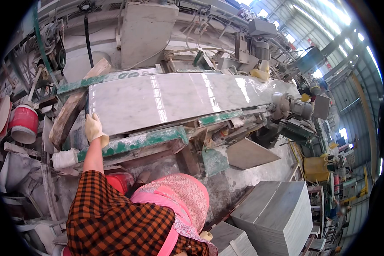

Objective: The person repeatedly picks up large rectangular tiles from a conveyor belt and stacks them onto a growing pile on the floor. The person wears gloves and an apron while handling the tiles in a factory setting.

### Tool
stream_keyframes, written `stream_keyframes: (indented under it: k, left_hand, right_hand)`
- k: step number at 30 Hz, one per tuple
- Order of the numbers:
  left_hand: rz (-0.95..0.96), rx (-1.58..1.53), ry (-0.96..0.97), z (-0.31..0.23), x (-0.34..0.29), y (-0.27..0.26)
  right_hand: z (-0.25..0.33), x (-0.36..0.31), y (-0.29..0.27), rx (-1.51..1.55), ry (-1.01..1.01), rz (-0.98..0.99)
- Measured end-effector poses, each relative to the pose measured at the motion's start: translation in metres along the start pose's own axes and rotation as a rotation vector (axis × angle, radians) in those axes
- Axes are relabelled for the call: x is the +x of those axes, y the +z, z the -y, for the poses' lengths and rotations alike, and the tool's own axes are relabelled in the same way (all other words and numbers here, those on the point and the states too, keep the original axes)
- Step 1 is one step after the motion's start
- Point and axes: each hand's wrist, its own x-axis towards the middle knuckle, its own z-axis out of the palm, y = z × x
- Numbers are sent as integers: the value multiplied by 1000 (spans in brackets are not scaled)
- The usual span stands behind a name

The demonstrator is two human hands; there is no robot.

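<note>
A long, polished white-grey stone slab (128, 104) lies across a green-edged machine bed, with bright reflections on its face. My left hand (94, 128), in a cream work glove, is at the slab's near left corner. Its fingers are bent over the left end edge. Low in the view, beside my pink apron (175, 196), a small bit of cream glove shows, which looks like my right hand (206, 236). My body hides the rest of that hand, so its fingers and anything in them cannot be seen.
Beneath my left wrist runs a green rail (136, 143). A wooden beam (68, 119) slants past the slab's left end. Motors (303, 110) stand at its far right end. Stacked stone tiles (277, 213) are at lower right, and a red bucket (24, 123) is at left.
</note>
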Motion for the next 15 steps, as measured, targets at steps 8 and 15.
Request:
stream_keyframes:
  k: [8,15]
  left_hand:
    - [133,32,-58,-2,4,-9]
    - [74,2,-2,8,5,-9]
  right_hand:
    - [3,1,-1,3,-59,-34]
    - [0,6,8,13,-79,-104]
